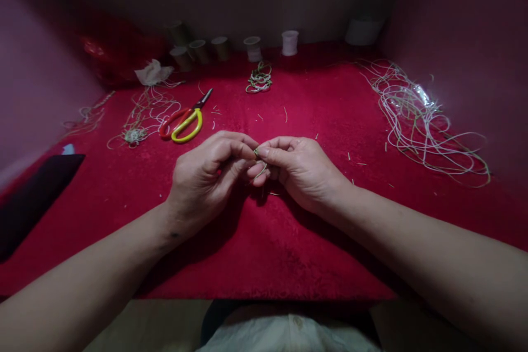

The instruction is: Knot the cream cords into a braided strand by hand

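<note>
My left hand [210, 173] and my right hand [297, 168] meet over the middle of the red cloth [264, 242]. Both pinch a small knotted piece of pale green cord [259, 160] between thumb and fingertips. The fingers of both hands are curled tight around it, and most of the cord is hidden inside them. A short loop hangs below the fingertips.
Red and yellow scissors [184, 121] lie at the back left beside loose cord [144, 113]. A small pile of finished knots [259, 78] sits at the back centre, with several spools [252, 47] behind. A tangle of cord [416, 115] spreads at right. A dark flat object [33, 198] lies at left.
</note>
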`<move>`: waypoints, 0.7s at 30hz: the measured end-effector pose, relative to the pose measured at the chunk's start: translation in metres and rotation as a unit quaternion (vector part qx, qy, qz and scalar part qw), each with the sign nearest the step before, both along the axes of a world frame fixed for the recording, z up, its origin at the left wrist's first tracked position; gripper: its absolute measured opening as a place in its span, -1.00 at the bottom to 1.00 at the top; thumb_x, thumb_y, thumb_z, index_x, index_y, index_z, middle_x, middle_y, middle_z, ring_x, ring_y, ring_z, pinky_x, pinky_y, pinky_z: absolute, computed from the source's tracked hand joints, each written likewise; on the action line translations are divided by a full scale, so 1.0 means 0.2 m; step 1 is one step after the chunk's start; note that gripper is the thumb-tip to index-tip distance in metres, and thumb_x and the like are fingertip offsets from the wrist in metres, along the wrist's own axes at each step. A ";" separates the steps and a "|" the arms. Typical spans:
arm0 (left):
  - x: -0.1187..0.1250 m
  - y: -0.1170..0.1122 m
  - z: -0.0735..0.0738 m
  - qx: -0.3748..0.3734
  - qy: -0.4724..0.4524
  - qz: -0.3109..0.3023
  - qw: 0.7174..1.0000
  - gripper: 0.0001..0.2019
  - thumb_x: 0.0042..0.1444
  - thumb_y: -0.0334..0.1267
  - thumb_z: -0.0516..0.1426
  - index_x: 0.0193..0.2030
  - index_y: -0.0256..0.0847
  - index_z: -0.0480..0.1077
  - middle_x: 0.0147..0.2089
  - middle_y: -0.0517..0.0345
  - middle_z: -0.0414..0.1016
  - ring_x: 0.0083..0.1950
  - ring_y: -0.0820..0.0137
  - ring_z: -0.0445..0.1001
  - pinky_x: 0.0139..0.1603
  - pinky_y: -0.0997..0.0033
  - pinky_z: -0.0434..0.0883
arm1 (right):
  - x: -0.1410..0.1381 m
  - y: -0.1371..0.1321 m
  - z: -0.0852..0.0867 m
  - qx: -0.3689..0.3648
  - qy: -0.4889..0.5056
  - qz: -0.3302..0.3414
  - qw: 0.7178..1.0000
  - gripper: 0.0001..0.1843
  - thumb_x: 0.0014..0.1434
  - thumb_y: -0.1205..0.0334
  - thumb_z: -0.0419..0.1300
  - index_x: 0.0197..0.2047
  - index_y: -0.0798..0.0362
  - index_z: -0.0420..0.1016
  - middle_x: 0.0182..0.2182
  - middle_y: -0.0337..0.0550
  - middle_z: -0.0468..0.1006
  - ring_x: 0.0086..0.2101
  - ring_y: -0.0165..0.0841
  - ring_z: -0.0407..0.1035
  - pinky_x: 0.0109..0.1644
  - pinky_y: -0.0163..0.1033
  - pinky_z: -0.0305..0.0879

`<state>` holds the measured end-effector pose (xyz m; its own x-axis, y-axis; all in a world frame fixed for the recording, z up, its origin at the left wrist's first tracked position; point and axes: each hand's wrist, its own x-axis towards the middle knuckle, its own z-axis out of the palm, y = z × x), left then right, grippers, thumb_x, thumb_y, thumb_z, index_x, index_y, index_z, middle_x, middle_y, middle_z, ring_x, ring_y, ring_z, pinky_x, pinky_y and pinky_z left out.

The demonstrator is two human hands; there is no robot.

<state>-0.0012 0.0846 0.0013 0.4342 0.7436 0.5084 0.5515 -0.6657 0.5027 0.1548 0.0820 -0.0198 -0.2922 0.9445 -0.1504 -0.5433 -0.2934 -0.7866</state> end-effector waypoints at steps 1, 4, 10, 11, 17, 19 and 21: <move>0.00 0.00 0.00 0.001 -0.005 0.000 1.000 -0.90 0.16 -0.41 0.11 -0.32 -0.15 0.41 -0.22 0.15 0.52 -0.20 0.42 0.51 -0.14 0.35 0.47 | 0.00 0.00 0.00 -0.003 0.001 -0.001 1.000 -0.86 0.13 0.44 0.12 -0.46 0.18 0.40 -0.61 -0.14 0.55 -0.63 -0.44 0.43 -0.49 -0.34 0.35; 0.00 0.00 0.00 0.001 -0.008 0.001 1.000 -0.92 0.16 -0.39 0.12 -0.33 -0.16 0.41 -0.22 0.14 0.53 -0.21 0.40 0.51 -0.15 0.33 0.48 | 0.00 0.00 0.01 -0.012 0.006 -0.003 1.000 -0.85 0.13 0.45 0.12 -0.47 0.18 0.40 -0.62 -0.13 0.55 -0.63 -0.43 0.43 -0.48 -0.34 0.36; -0.01 0.02 -0.02 0.036 0.001 -0.022 0.999 -0.92 0.14 -0.42 0.13 -0.30 -0.17 0.41 -0.22 0.15 0.52 -0.21 0.44 0.51 -0.16 0.40 0.48 | 0.00 0.00 0.01 -0.028 0.017 0.001 0.999 -0.88 0.10 0.45 0.15 -0.46 0.21 0.44 -0.60 -0.12 0.55 -0.60 -0.44 0.45 -0.50 -0.38 0.37; -0.02 0.03 -0.03 0.047 0.008 -0.027 0.998 -0.92 0.14 -0.42 0.13 -0.29 -0.17 0.41 -0.22 0.15 0.52 -0.21 0.45 0.51 -0.16 0.41 0.47 | 0.00 0.00 0.00 -0.028 0.019 0.003 0.999 -0.88 0.09 0.45 0.15 -0.46 0.21 0.45 -0.60 -0.13 0.55 -0.60 -0.44 0.45 -0.50 -0.39 0.37; -0.02 0.02 -0.02 0.043 0.045 -0.031 0.998 -0.93 0.17 -0.39 0.11 -0.28 -0.15 0.38 -0.20 0.12 0.54 -0.21 0.43 0.51 -0.17 0.39 0.48 | 0.00 -0.01 0.00 -0.045 0.021 0.007 0.999 -0.88 0.06 0.45 0.18 -0.49 0.21 0.48 -0.62 -0.14 0.53 -0.61 -0.44 0.42 -0.55 -0.38 0.33; -0.01 0.02 -0.01 0.038 0.049 -0.030 0.998 -0.92 0.19 -0.37 0.09 -0.29 -0.12 0.37 -0.20 0.13 0.54 -0.21 0.43 0.51 -0.17 0.37 0.49 | 0.00 -0.01 0.01 -0.049 0.022 0.007 0.999 -0.88 0.06 0.44 0.19 -0.50 0.21 0.47 -0.63 -0.13 0.52 -0.62 -0.43 0.41 -0.56 -0.37 0.32; -0.01 0.02 0.00 0.048 0.057 -0.033 0.997 -0.92 0.19 -0.37 0.09 -0.31 -0.12 0.36 -0.20 0.13 0.54 -0.21 0.43 0.51 -0.18 0.39 0.49 | 0.00 -0.01 0.01 -0.049 0.021 0.003 0.999 -0.87 0.07 0.44 0.19 -0.51 0.20 0.45 -0.64 -0.15 0.51 -0.62 -0.44 0.41 -0.56 -0.37 0.32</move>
